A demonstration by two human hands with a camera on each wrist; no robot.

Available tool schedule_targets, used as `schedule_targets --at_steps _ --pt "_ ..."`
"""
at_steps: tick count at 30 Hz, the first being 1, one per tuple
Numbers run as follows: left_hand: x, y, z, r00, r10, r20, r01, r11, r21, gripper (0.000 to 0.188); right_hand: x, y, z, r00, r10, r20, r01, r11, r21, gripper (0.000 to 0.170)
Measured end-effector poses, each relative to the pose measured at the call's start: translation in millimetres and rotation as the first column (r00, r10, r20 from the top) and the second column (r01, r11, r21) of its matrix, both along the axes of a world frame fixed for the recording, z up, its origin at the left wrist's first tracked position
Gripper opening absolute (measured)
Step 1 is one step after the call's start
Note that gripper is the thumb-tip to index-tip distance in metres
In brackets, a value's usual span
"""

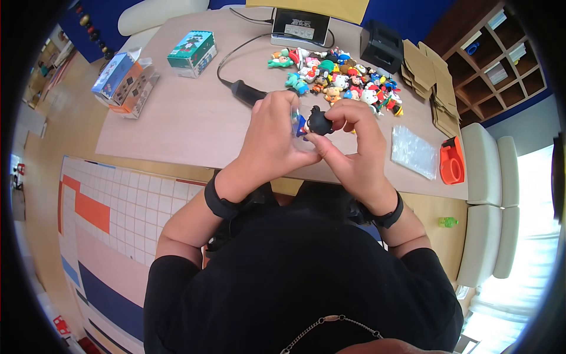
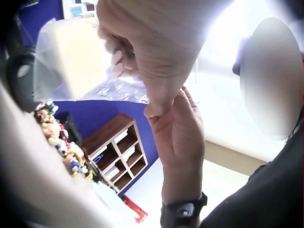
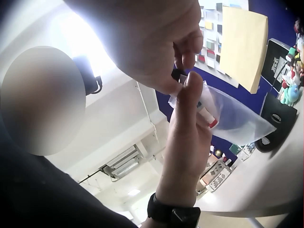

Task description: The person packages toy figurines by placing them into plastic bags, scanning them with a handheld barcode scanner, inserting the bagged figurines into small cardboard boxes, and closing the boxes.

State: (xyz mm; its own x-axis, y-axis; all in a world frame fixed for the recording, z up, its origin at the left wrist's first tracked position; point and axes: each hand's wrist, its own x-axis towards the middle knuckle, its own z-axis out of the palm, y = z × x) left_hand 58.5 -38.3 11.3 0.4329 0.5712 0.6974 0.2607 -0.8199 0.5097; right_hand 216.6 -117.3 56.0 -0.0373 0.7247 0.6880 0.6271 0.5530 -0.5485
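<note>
Off to the left of the left hand stand two patterned boxes, a blue-and-orange one (image 1: 121, 82) and a green one (image 1: 193, 52), too far away to get knocked. The black handheld device (image 1: 247, 93) lies just beyond the left hand (image 1: 271, 133); whether they touch cannot be told. A push forward by that hand could nudge the device and tug its cable (image 1: 219, 66).

The person's left fingers are bent and grip a clear bag (image 3: 237, 116). Its film looks thin, so pulling hard against the figure could stretch or split it. Between the hands is the dark-haired figurine (image 1: 320, 122), its body seemingly within the bag's mouth and its head outside. The bulky head may snag on the rim, and the film could bunch up there.

The right hand (image 1: 359, 133) pinches that head between thumb and fingers; a smooth, rounded surface might slip if squeezed unevenly. Dropped, the figurine could roll into the pile of figures (image 1: 337, 81) beyond the hands, or fall off the near table edge below them.
</note>
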Motion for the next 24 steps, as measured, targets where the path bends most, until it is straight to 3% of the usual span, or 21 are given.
schedule_targets --at_steps 4,6,10,12,16,18,19,21,22,24 --pt "2 -5 8 1.0 0.004 -0.017 -0.004 1.0 0.007 0.077 1 3 -5 0.999 0.038 -0.008 -0.037 0.995 0.094 0.041" --pt "2 -6 9 0.994 -0.054 0.094 0.078 0.958 -0.277 0.076 4 2 -6 0.986 0.166 -0.019 -0.165 0.985 0.044 0.043" --pt "4 -1 14 0.982 -0.074 0.176 0.109 0.974 -0.201 0.074 -7 -4 -6 0.95 0.232 -0.21 -0.256 0.962 -0.095 0.048" --pt "7 -1 14 0.934 -0.144 0.327 0.254 0.91 -0.326 0.075 -4 -3 -5 0.961 0.276 -0.02 -0.276 0.948 -0.161 0.055" --pt "5 1 14 0.943 -0.153 0.295 0.249 0.913 -0.322 0.072 2 -2 0 0.966 0.251 0.063 -0.241 0.962 -0.126 0.06" --pt "1 2 18 0.946 -0.168 0.278 0.255 0.916 -0.311 0.073 3 -3 1 0.95 0.28 -0.135 -0.303 0.934 -0.19 0.046" --pt "-1 1 21 0.946 -0.168 0.278 0.254 0.916 -0.311 0.073 7 -2 -1 0.95 0.28 -0.135 -0.303 0.934 -0.189 0.046" --pt "-6 0 26 0.89 -0.205 0.408 0.408 0.759 -0.508 0.064 19 5 -6 0.969 0.239 -0.062 -0.247 0.951 -0.187 0.024" --pt "-10 1 29 0.89 -0.205 0.407 0.407 0.759 -0.508 0.064 21 5 -6 0.969 0.239 -0.062 -0.247 0.951 -0.186 0.024" --pt "-16 5 34 0.823 -0.235 0.517 0.541 0.599 -0.59 0.039 25 6 -7 0.959 0.14 -0.245 -0.202 0.946 -0.253 0.007"
